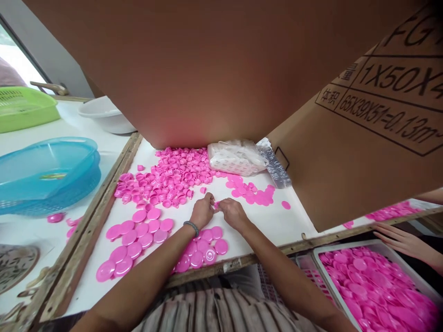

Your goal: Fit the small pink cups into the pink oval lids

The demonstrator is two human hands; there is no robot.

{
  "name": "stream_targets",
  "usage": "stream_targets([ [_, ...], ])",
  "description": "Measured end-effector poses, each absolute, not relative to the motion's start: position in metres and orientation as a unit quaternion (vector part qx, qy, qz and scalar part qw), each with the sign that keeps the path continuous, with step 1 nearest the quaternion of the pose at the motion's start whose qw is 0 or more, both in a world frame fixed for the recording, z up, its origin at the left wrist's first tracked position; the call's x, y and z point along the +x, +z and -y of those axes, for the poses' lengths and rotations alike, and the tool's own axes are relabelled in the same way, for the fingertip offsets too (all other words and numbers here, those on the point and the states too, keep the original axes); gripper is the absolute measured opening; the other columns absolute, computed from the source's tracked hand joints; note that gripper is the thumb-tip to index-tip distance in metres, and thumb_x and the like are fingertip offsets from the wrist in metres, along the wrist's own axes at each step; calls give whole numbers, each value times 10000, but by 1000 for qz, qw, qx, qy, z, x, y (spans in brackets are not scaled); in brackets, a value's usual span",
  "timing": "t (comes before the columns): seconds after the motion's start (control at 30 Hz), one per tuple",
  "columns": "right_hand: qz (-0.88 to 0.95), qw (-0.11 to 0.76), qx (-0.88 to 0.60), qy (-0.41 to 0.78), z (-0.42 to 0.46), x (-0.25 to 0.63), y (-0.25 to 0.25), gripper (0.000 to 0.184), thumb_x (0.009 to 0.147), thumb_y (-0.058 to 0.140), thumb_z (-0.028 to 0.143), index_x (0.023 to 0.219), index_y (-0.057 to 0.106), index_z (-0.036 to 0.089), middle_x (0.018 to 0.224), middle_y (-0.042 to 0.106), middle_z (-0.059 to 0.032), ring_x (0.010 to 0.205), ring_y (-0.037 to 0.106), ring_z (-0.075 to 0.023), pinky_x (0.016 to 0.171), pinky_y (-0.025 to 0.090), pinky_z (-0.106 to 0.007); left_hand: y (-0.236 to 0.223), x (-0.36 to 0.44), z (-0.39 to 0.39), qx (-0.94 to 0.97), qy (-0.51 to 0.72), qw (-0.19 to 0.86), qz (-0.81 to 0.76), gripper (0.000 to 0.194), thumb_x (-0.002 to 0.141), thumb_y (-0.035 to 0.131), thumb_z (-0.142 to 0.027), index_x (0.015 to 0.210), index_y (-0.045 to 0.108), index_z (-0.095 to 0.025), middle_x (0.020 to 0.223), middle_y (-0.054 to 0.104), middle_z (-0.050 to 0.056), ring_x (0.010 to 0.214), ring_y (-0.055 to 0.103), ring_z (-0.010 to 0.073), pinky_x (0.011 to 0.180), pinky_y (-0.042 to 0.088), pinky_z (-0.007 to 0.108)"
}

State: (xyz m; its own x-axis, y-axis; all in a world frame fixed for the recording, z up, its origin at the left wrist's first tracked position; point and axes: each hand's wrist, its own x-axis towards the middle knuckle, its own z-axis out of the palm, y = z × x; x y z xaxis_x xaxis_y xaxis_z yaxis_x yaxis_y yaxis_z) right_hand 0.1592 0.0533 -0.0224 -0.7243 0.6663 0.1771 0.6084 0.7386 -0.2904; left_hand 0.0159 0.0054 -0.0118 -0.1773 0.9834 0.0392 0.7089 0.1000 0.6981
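Observation:
My left hand (202, 212), with a beaded bracelet at the wrist, is closed in a pinch over the white tabletop (266, 226). Facing it, my right hand (233, 213) pinches too. Between the fingertips of both is a small pink plastic piece (216, 205), mostly hidden by the fingers. Just beyond lies a single pink toy cup (203, 190), and behind it spreads a heap of pink toy cups (180, 173). Pink toy saucers (145, 230) lie in a group to the left, with more saucers (204, 249) under and beside my left forearm. Flat pink discs (259, 196) are scattered to the right.
Cardboard walls (207, 78) rise behind and at right. A bag of white pieces (237, 159) lies against them. Blue baskets (48, 175), a green basket (27, 108) and a white basin (105, 113) stand left. At right, another person's hand (398, 237) is over a tub of pink pieces (315, 253).

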Motion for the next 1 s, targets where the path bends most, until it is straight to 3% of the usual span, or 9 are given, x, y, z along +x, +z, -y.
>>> stream_targets([
  [0.17,899,192,-352,175,-60,159,-24,212,853,470,104,806,667,166,835,675,-44,791,581,-159,651,402,-240,-11,16,-5,595,303,226,-709,270,713,587,-60,929,478,-179,855,659,21,743,611,139,654,423,217],
  [0.37,809,278,-386,345,-68,165,-21,238,839,557,266,629,628,178,616,617,20,579,531,-118,546,386,-223,-11,18,-3,579,306,252,-712,291,696,631,-64,907,474,-189,876,660,0,686,600,109,635,418,202],
  [0.5,815,320,-388,289,-67,167,-22,239,849,548,222,626,619,175,678,644,-7,636,551,-131,608,413,-243,-14,20,-4,580,308,237,-715,307,691,666,-86,909,475,-188,857,650,-16,636,582,93,605,395,198],
  [0.63,883,255,-347,189,-67,166,-23,217,853,506,114,692,637,178,764,676,-29,737,574,-150,701,418,-266,-16,20,-7,579,308,238,-716,313,698,680,-110,918,471,-186,848,639,-22,602,566,82,589,381,196],
  [0.8,929,158,-326,82,-64,161,-21,266,822,440,26,688,629,159,677,625,-42,688,525,-159,660,369,-271,-18,20,-8,588,298,225,-718,308,697,667,-86,919,477,-187,832,647,-20,637,581,99,592,368,198],
  [1.0,932,166,-320,47,-58,159,-24,264,782,439,-6,826,650,145,798,640,-58,770,518,-178,717,363,-297,-13,21,-8,583,288,229,-725,292,709,646,-86,932,486,-183,834,656,-3,645,585,112,611,386,210],
])
